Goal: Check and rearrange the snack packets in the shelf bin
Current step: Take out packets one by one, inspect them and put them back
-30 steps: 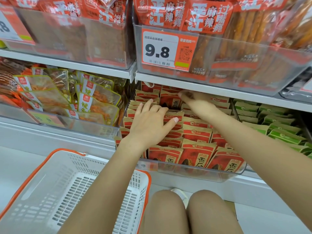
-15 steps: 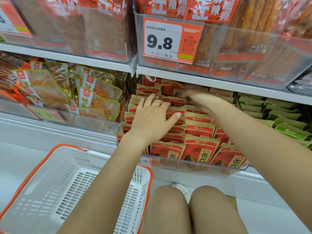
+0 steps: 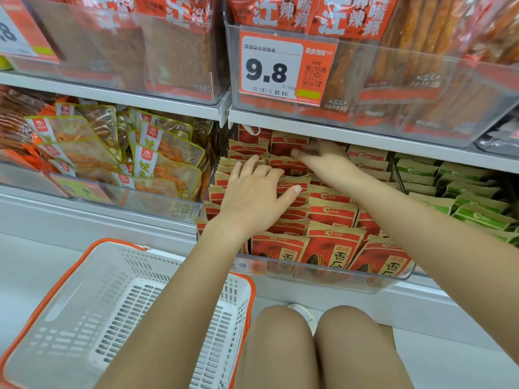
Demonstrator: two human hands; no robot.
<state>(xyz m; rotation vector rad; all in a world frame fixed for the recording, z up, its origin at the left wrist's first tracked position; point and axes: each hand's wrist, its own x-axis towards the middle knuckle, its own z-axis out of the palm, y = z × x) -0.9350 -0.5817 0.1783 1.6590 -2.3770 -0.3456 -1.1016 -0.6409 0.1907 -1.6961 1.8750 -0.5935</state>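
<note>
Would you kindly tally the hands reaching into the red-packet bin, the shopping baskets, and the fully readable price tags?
Hands in the bin: 2 (left hand, right hand)
Shopping basket: 1
Readable price tag: 1
Total: 4

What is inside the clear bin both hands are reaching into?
Rows of red packets stand upright in the bin. The left hand lies flat over the left rows; the right hand reaches the back ones. The packets beneath them are hidden.

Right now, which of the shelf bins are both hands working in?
The bin of red packets, on the lower shelf between the green packets and the clear orange pouches.
</note>
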